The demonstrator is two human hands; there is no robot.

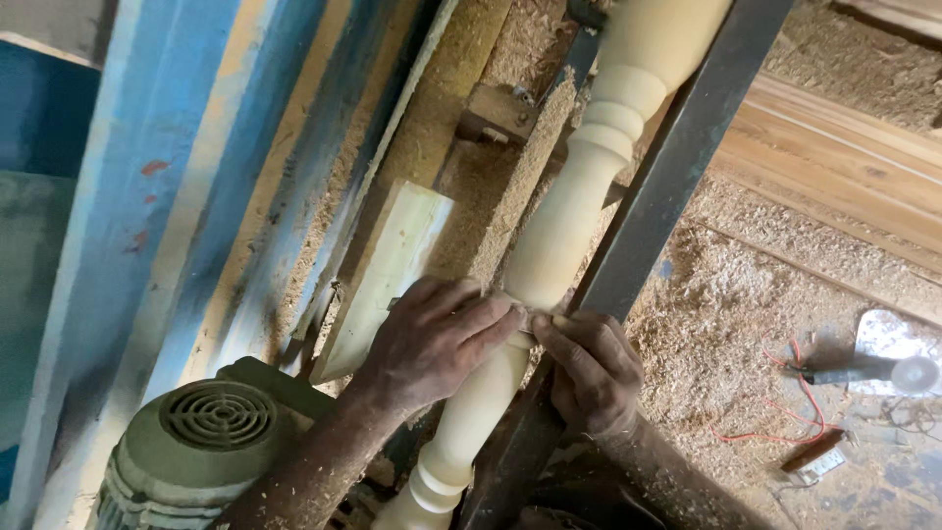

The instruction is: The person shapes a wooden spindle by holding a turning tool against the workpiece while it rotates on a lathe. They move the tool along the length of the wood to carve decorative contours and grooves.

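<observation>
A pale turned wooden spindle (574,211) runs on a lathe from the top right down to the bottom centre, its surface smooth with rings and beads. My left hand (437,339) and my right hand (589,368) meet at the narrow part of the spindle and press a small strip of what looks like sandpaper (530,316) against it. My left hand comes from the left side, my right from the right, over a dark steel bar (667,186) that lies along the spindle. Both forearms are dusted with sawdust.
A green electric motor (201,442) sits at the bottom left beside a blue-painted frame (147,196). A pale wooden block (388,275) leans by the lathe bed. Sawdust covers the floor; red wires (785,412), a tool (863,373) and planks (844,157) lie on the right.
</observation>
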